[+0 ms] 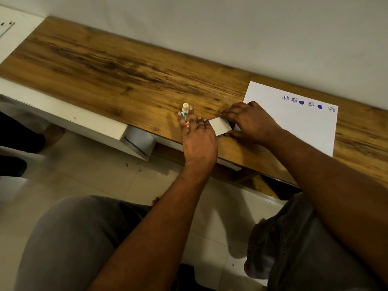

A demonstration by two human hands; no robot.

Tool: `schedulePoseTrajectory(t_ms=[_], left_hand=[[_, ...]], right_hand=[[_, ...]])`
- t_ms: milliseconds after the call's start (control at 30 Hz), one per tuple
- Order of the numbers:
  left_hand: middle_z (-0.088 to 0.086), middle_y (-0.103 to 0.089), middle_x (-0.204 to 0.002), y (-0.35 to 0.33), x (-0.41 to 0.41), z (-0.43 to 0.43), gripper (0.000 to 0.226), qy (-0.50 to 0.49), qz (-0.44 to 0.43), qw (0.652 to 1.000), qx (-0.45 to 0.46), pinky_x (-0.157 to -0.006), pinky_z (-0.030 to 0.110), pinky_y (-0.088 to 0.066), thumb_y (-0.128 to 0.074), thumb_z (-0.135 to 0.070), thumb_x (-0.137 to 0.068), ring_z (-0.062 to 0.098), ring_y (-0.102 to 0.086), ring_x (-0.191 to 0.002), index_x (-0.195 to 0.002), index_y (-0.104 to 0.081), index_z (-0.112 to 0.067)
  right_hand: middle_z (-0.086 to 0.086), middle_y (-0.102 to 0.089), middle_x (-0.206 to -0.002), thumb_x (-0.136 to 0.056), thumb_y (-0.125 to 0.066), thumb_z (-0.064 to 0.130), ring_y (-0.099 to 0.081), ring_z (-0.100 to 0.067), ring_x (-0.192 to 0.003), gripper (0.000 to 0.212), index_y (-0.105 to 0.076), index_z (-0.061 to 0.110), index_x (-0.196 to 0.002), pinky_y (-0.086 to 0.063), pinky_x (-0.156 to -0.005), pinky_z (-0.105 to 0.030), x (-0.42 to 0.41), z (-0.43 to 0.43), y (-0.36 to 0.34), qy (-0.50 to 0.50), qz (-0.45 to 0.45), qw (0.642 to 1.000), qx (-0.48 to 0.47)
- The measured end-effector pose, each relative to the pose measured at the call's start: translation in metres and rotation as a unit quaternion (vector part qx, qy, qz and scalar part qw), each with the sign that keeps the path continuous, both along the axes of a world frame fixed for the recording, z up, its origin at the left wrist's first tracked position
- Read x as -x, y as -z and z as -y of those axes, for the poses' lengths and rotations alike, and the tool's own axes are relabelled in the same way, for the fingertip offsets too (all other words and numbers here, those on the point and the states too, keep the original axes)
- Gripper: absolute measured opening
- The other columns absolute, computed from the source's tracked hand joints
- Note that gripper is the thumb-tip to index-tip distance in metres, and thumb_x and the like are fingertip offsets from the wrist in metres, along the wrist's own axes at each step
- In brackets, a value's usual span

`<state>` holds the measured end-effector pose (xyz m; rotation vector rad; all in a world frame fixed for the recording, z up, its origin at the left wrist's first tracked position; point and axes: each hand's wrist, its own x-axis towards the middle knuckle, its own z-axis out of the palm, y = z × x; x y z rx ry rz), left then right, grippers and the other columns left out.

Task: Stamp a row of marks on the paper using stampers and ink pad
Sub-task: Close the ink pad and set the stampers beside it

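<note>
While both hands [220, 131] cover the ink pad [219, 126], stampers [185, 111] stand beside.

Single head-worn view — looking forward and steeply down, close over the table [130, 80], its near edge and the floor [84, 177] below.

My counter [130, 66] is brown wood with dark streaked grain. My white paper [294, 124] carries purple marks [301, 102]: ringed faces and solid hearts. The stamper [185, 106] is cream.
</note>
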<state>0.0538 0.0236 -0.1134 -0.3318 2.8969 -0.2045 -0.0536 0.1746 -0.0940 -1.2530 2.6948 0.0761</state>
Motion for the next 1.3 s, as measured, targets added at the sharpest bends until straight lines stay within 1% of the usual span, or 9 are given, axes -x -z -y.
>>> schedulePoseTrajectory(t_ms=[267,467,567,700,800,867,1067,1200,1300], left_hand=[[0.018,-0.014,-0.175,-0.002,-0.004,0.001,0.071,0.023,0.017,0.999,0.016,-0.116,0.069,0.028,-0.023,-0.046,-0.111,0.044,0.017,-0.159,-0.167,-0.01,-0.005],[0.012,-0.033,-0.17,-0.008,0.002,0.009,0.067,0.029,-0.001,1.0,0.001,-0.12,0.07,0.019,-0.037,-0.048,-0.108,0.044,0.01,-0.161,-0.164,-0.03,-0.012],[0.01,-0.027,-0.173,-0.011,0.005,0.012,0.072,0.027,-0.019,0.999,-0.029,-0.12,0.07,0.018,-0.044,-0.056,-0.105,0.042,0.012,-0.161,-0.165,-0.03,-0.018],[0.005,-0.027,-0.173,-0.027,0.017,0.023,0.069,0.009,-0.089,0.994,-0.063,-0.118,0.067,0.022,-0.047,-0.059,-0.103,0.038,0.009,-0.162,-0.163,-0.035,-0.026],[0.0,-0.037,-0.169,-0.042,0.031,0.044,0.06,-0.016,-0.172,0.98,-0.103,-0.122,0.066,0.013,-0.049,-0.055,-0.104,0.034,-0.001,-0.163,-0.158,-0.045,-0.028],[-0.002,-0.038,-0.168,-0.049,0.04,0.063,0.057,-0.038,-0.192,0.973,-0.125,-0.125,0.066,0.006,-0.047,-0.053,-0.106,0.032,-0.005,-0.163,-0.157,-0.046,-0.029],[0.0,-0.042,-0.167,-0.041,0.054,0.126,0.054,-0.055,-0.185,0.966,-0.173,-0.127,0.061,-0.003,-0.047,-0.048,-0.108,0.028,-0.013,-0.163,-0.157,-0.047,-0.025],[0.001,-0.043,-0.166,-0.02,0.055,0.142,0.051,-0.056,-0.184,0.958,-0.213,-0.126,0.056,-0.018,-0.049,-0.041,-0.109,0.025,-0.021,-0.161,-0.157,-0.048,-0.023],[0.004,-0.05,-0.161,-0.002,0.048,0.144,0.047,-0.058,-0.205,0.946,-0.244,-0.124,0.053,-0.023,-0.046,-0.038,-0.11,0.025,-0.026,-0.159,-0.153,-0.054,-0.021]], right_hand=[[0.003,-0.053,-0.154,-0.097,-0.059,0.053,-0.045,-0.024,-0.14,0.064,-0.046,0.029,-0.155,-0.038,-0.099,-0.04,-0.004,0.002,-0.003,0.016,-0.002,1.0,-0.02],[0.0,-0.055,-0.151,-0.088,-0.071,0.057,-0.04,-0.024,-0.145,0.071,-0.05,0.034,-0.151,-0.034,-0.108,-0.045,-0.006,0.004,-0.009,0.063,0.049,0.997,0.01],[0.004,-0.05,-0.156,-0.083,-0.075,0.061,-0.039,-0.026,-0.146,0.081,-0.047,0.033,-0.153,-0.034,-0.112,-0.048,-0.009,0.003,-0.019,0.089,0.048,0.994,0.045],[0.0,-0.065,-0.139,-0.082,-0.071,0.069,-0.059,-0.027,-0.127,0.075,-0.058,0.028,-0.144,-0.044,-0.103,-0.043,-0.015,0.005,-0.026,0.164,0.01,0.981,0.1],[-0.001,-0.073,-0.119,-0.078,-0.068,0.077,-0.068,-0.025,-0.106,0.075,-0.065,0.023,-0.129,-0.052,-0.083,-0.034,-0.024,0.021,-0.025,0.228,0.015,0.968,0.102],[-0.003,-0.073,-0.117,-0.075,-0.064,0.083,-0.069,-0.026,-0.102,0.081,-0.062,0.021,-0.128,-0.055,-0.079,-0.035,-0.031,0.033,-0.022,0.239,0.011,0.968,0.081],[-0.008,-0.066,-0.131,-0.068,-0.062,0.09,-0.065,-0.033,-0.114,0.104,-0.039,0.023,-0.145,-0.056,-0.092,-0.046,-0.043,0.053,-0.007,0.247,0.016,0.967,0.054],[-0.009,-0.062,-0.137,-0.062,-0.055,0.098,-0.061,-0.034,-0.12,0.117,-0.035,0.022,-0.149,-0.051,-0.099,-0.048,-0.039,0.056,-0.003,0.245,0.019,0.969,0.026],[-0.009,-0.06,-0.141,-0.062,-0.06,0.095,-0.059,-0.033,-0.124,0.115,-0.035,0.023,-0.148,-0.05,-0.1,-0.048,-0.038,0.06,0.001,0.235,0.027,0.971,0.027]])
